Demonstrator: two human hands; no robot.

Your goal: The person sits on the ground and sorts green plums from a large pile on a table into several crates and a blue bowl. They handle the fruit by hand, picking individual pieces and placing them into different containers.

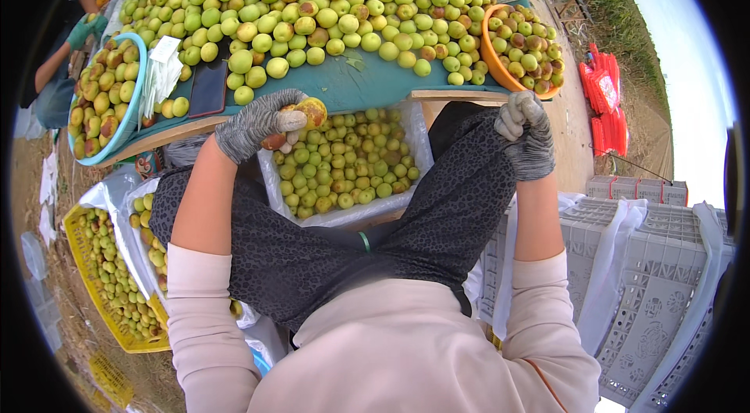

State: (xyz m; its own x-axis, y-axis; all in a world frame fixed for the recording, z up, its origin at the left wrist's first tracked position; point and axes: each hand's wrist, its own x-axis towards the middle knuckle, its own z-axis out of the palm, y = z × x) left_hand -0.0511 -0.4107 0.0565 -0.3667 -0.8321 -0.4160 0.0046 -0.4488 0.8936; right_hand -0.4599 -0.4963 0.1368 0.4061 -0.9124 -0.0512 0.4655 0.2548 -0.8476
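My left hand (pixel 263 123), in a grey knit glove, is closed around a few yellow-green and brown-spotted jujubes (pixel 312 113), above the left part of a plastic-lined crate (pixel 417 131) full of green jujubes between my knees. My right hand (pixel 523 126), gloved the same way, is a loose fist over my right knee, just below an orange basin (pixel 489 55) of browner fruit; no fruit shows in it, though its palm is hidden. A big heap of green jujubes (pixel 328 18) covers the teal-topped table (pixel 351 82) in front of me.
A blue basin (pixel 140 70) of brown-spotted jujubes, white papers (pixel 159 82) and a dark phone (pixel 208 85) lie at the left. A yellow crate (pixel 79 237) stands lower left, grey crates (pixel 638 272) at the right, red bags (pixel 603 90) beyond. A co-worker's green-gloved hand (pixel 82 32) shows upper left.
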